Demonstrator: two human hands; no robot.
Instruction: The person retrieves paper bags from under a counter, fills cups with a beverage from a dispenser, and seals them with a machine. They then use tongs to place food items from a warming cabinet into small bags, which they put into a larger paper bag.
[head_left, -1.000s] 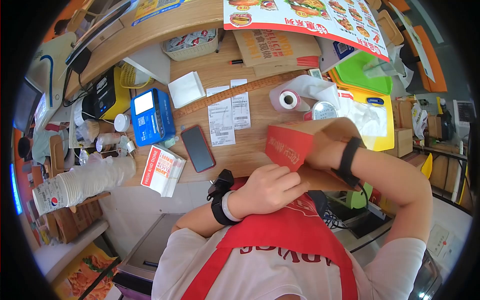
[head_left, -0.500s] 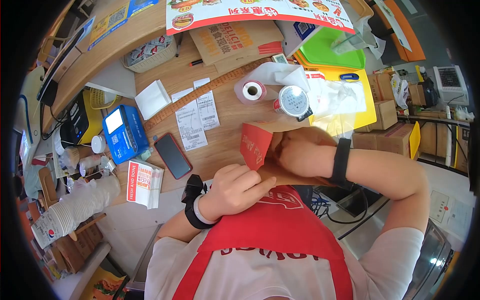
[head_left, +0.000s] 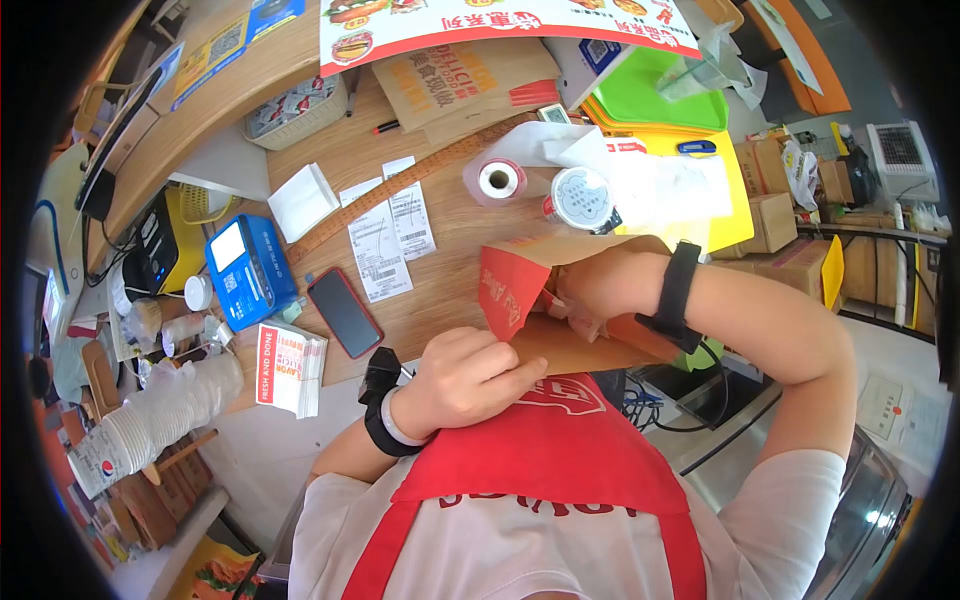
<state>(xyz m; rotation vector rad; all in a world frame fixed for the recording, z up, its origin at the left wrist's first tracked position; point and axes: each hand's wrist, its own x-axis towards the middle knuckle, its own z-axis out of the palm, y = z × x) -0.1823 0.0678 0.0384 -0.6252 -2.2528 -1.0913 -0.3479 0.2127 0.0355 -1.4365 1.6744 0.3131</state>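
Observation:
A brown paper bag [head_left: 625, 345] with a red printed flap [head_left: 508, 290] lies open at the desk's front edge, against the red apron. My left hand [head_left: 468, 378] pinches the bag's near left edge, its fingers bent along the paper. My right hand [head_left: 600, 285] reaches into the bag's mouth from the right. The bag hides part of its fingers, and something pale pink below them is too blurred to name. Just beyond the bag stand a lidded cup [head_left: 580, 200] and a roll of labels [head_left: 498, 180].
Left of the bag lie two receipts [head_left: 380, 250], a phone [head_left: 345, 312], a blue device [head_left: 250, 270] and printed paper sleeves [head_left: 292, 370]. Stacked cups [head_left: 150, 420] lean at far left. Behind are folded paper bags [head_left: 460, 85] and green and yellow trays [head_left: 650, 95].
My right hand has shifted slightly up and to the right in the bag's mouth, and the bag gapes wider. A pale pink shape now shows below that hand. My left hand keeps its hold.

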